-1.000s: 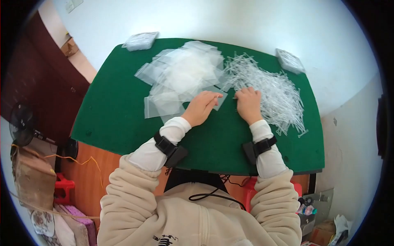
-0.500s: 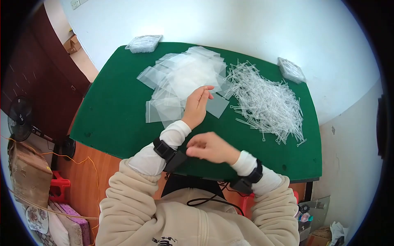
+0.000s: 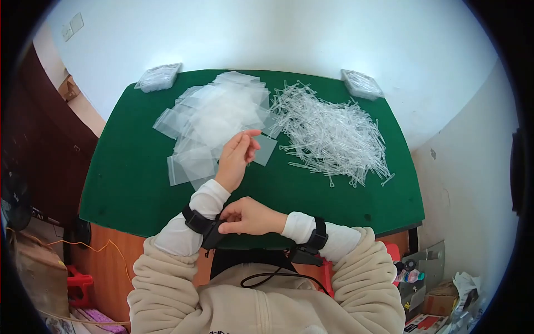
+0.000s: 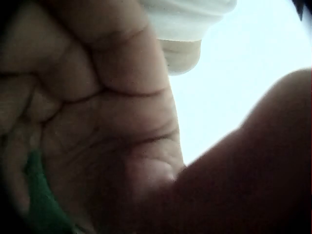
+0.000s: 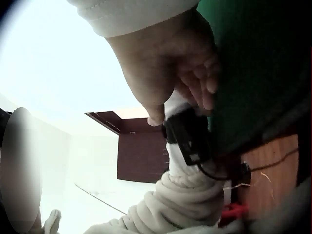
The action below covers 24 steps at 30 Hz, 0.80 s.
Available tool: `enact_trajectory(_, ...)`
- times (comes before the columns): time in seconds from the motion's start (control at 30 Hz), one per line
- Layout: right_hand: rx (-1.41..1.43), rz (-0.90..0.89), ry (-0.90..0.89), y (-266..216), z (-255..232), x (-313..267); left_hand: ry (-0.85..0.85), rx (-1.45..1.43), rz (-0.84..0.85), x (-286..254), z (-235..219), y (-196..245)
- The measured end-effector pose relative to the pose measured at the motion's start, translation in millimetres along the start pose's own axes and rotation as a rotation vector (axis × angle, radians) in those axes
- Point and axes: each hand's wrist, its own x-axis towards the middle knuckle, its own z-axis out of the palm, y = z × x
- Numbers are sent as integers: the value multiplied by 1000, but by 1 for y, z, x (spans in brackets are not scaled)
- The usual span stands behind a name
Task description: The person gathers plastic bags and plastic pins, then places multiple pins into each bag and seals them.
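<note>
My right hand (image 3: 253,216) is at the left wrist, its thumb and fingers on either side of the black wrist camera (image 5: 191,139) strapped over the white cuff. In the right wrist view the thumb is at one edge of the camera and the fingertips are at the other. My left hand (image 3: 235,158) hangs above the table with loosely bent fingers and nothing in it. Under and behind it spreads a heap of clear plastic zip bags (image 3: 222,108). To the right lies a pile of clear plastic sticks with looped ends (image 3: 334,139).
Green cloth covers the table (image 3: 128,189). One packed bundle (image 3: 159,77) stands at its back left corner, another bundle (image 3: 361,83) at the back right. A single bag (image 3: 266,149) lies near the left fingertips. Black cable (image 3: 278,274) runs across the lap.
My right hand has left the edge of the stick pile and crossed to the left wrist camera. The left hand has tilted upward, and the head view has shifted.
</note>
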Motion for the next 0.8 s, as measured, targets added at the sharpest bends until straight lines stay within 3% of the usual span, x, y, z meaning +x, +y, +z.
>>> enact_trajectory(0.1,-157,-85,239,2,-29,2,29,-32,-18,4,-6,-3)
enact_trajectory(0.17,-579,25,542,2,-69,0,34,8,-41,5,-11,-2)
enact_trajectory(0.23,-974,-49,817,38,-104,-3,50,34,-51,7,-17,-2)
enact_trajectory(0.33,-1159,-17,830,73,-130,-9,-46,43,-231,9,-21,-13)
enact_trajectory(0.4,-1255,76,721,74,-127,-9,-78,40,-277,5,-20,-17)
enact_trajectory(0.57,-1258,23,726,73,-124,-7,-183,16,-304,8,-22,-18)
enact_trajectory(0.7,-1189,11,815,67,-128,-10,-131,8,-342,6,-19,-15)
enact_trajectory(0.77,-1012,-186,916,62,-127,-9,-142,-16,-340,5,-17,-11)
enact_trajectory(0.8,-1026,-163,928,60,-128,-9,-114,-28,-324,5,-17,-9)
